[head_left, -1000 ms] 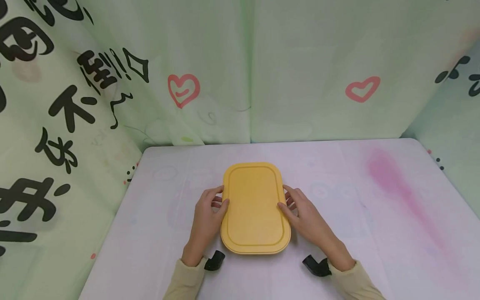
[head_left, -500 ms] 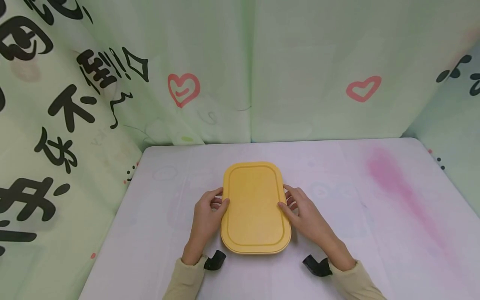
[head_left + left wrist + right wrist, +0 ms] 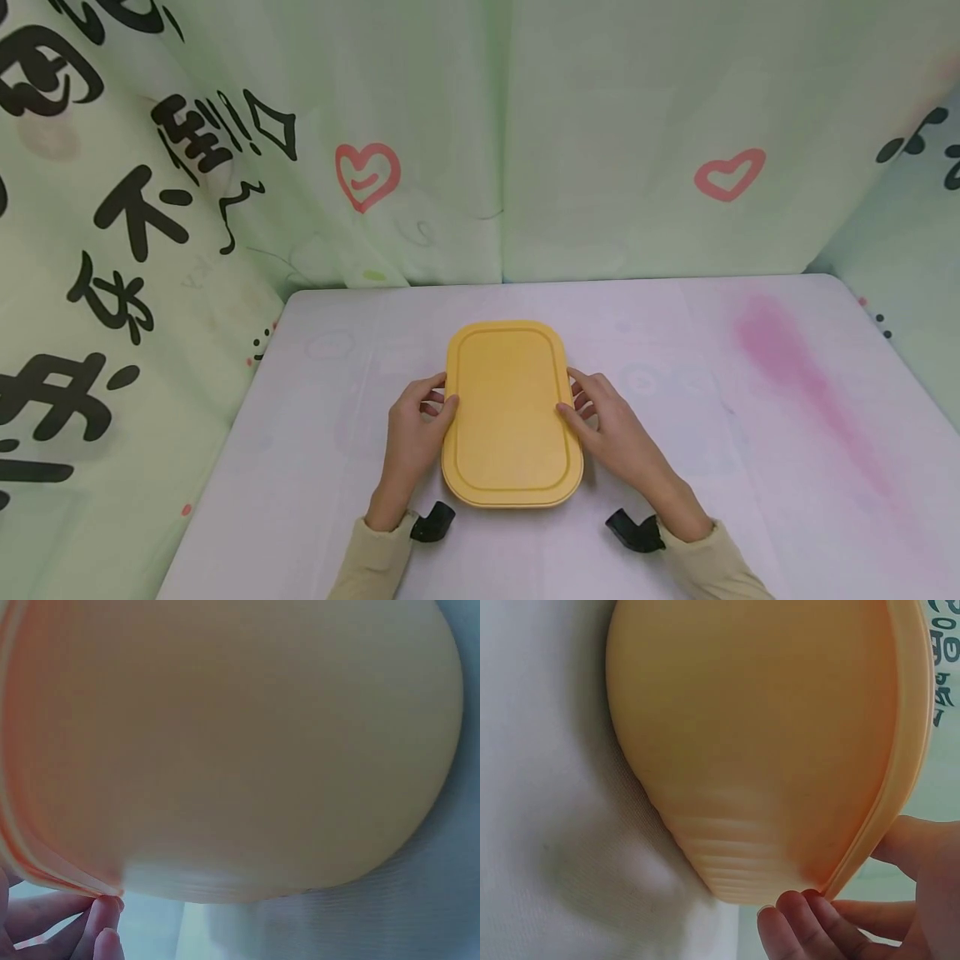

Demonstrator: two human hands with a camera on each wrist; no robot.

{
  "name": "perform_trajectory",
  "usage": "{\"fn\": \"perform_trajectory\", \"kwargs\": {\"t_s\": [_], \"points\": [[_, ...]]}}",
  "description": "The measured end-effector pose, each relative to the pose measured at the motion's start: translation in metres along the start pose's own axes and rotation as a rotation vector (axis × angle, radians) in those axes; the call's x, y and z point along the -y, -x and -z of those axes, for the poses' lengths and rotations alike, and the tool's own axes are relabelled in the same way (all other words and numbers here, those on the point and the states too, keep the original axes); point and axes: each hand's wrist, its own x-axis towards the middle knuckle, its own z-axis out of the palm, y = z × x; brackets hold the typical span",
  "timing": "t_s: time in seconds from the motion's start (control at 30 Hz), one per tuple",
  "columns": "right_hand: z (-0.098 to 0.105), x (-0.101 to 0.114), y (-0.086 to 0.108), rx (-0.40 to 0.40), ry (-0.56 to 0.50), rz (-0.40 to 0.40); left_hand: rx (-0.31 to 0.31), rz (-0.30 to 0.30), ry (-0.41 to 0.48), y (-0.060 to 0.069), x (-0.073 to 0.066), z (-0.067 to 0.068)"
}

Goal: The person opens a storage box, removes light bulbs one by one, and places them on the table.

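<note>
A yellow lidded food container (image 3: 514, 425), a rounded rectangle, stands in the middle of the table with its long side pointing away from me. My left hand (image 3: 417, 425) grips its left edge, thumb on the lid's rim and the other fingers at the side below. On the opposite edge my right hand (image 3: 613, 427) holds the rim in the same way. In the left wrist view the container's smooth side wall (image 3: 247, 750) fills most of the picture, with fingertips under the rim. The right wrist view shows the wall (image 3: 757, 750) and molded ridges near one end.
The table (image 3: 360, 350) has a pale cloth with a pink smear (image 3: 795, 358) on the right. Behind it hangs a light green curtain (image 3: 600, 200) with drawn hearts and black lettering. Black camera mounts (image 3: 433, 522) sit at both cuffs.
Both hands keep their grip on the container's edges. The whole scene has shifted only very slightly in the head view; the container shows no clear movement on the table.
</note>
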Motion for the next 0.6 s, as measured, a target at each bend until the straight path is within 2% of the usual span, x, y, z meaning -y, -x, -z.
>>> {"fn": "perform_trajectory", "kwargs": {"t_s": [0.4, 0.6], "points": [[0.002, 0.006, 0.004, 0.029, 0.002, -0.012, -0.038, -0.012, 0.014, 0.003, 0.000, -0.002], [0.003, 0.014, 0.007, 0.023, 0.060, -0.014, -0.053, -0.011, 0.028, 0.004, 0.000, -0.003]]}}
